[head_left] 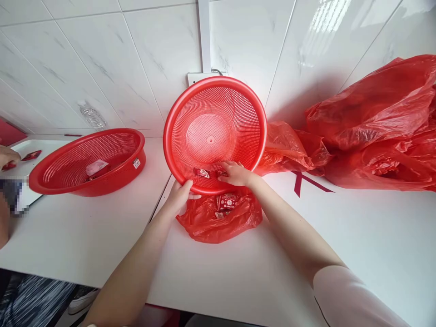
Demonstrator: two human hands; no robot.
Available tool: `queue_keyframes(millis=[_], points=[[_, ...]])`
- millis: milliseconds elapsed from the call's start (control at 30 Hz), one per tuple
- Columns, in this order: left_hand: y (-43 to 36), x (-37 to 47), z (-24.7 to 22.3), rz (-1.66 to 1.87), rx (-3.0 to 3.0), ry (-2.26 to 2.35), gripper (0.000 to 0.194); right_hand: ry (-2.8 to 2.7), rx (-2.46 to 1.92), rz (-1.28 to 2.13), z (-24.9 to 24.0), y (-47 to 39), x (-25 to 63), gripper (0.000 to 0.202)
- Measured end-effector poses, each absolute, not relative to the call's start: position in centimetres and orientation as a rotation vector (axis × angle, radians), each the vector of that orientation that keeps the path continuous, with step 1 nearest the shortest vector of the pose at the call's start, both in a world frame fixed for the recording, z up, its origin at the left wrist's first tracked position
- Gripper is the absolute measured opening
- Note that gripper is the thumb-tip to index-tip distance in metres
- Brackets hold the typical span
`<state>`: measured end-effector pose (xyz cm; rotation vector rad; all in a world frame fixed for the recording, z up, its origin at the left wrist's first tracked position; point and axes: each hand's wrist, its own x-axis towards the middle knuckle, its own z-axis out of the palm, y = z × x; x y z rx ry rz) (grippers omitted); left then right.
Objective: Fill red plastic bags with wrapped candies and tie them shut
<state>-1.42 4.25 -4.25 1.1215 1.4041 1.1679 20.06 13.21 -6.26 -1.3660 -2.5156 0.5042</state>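
A red plastic mesh basket [211, 141] is tipped toward me, its opening facing me. My left hand [180, 194] is closed on its lower left rim, thumb over the edge. My right hand [235, 174] reaches over the lower right rim, fingers stretched out on the inner wall, touching a small dark red packet [223, 174]. Another red-and-white packet [201, 172] lies inside, to the left of those fingers. Directly below the rim, a red plastic bag [218, 230] lies open on the white table with several red patterned packets [229, 201] in it.
To the left stands a second red basket [136, 150] holding a few packets. Beyond it, another person's hand [8, 156] is above a white tray [47, 144]. Large red plastic bags [371, 118] fill the right rear, by the tiled wall. Dark red tape [313, 182] marks the table [357, 254].
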Motion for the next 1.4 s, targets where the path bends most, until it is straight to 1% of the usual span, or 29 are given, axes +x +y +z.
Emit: queue_keyframes(millis=[133, 200, 333, 767, 967, 1067, 1167, 1200, 1267, 1333, 1400], points=[[4.3, -1.4, -4.3, 1.180, 1.122, 1.409, 0.014, -2.557, -1.394, 0.501, -6.2, 13.6, 20.9, 0.052], [4.2, -1.4, -4.3, 1.172, 1.119, 1.403, 0.014, -2.574, -1.341, 0.519, -5.6, 13.6, 21.3, 0.054], [4.2, -1.4, -4.2, 1.158, 1.130, 1.392, 0.014, -2.543, -1.134, 0.617, -3.8, 13.0, 22.1, 0.065], [4.1, -1.4, -4.2, 1.167, 1.149, 1.383, 0.023, -2.438, -0.792, 0.766, 1.6, 9.1, 23.1, 0.060], [4.0, -1.3, -4.0, 1.152, 1.152, 1.397, 0.022, -2.499, -0.780, 0.787, 2.9, 7.8, 23.5, 0.060], [4.1, -1.3, -4.1, 1.145, 1.166, 1.381, 0.024, -2.547, -0.835, 0.909, 2.9, 7.5, 23.7, 0.063], [4.2, -1.5, -4.3, 1.149, 1.172, 1.374, 0.025, -2.632, -1.010, 1.028, 2.6, 7.4, 23.9, 0.068], [4.2, -1.5, -4.4, 1.151, 1.173, 1.374, 0.024, -2.635, -1.073, 1.016, 2.5, 7.5, 23.8, 0.067], [4.2, -1.5, -4.6, 1.153, 1.174, 1.367, 0.024, -2.589, -1.141, 0.934, 2.1, 7.7, 23.5, 0.058], [4.1, -1.4, -4.7, 1.156, 1.167, 1.356, 0.026, -2.517, -1.112, 0.858, 1.3, 8.1, 22.7, 0.047], [3.9, -1.2, -4.8, 1.169, 1.150, 1.359, 0.029, -2.429, -1.022, 0.815, -0.1, 8.8, 21.4, 0.041]])
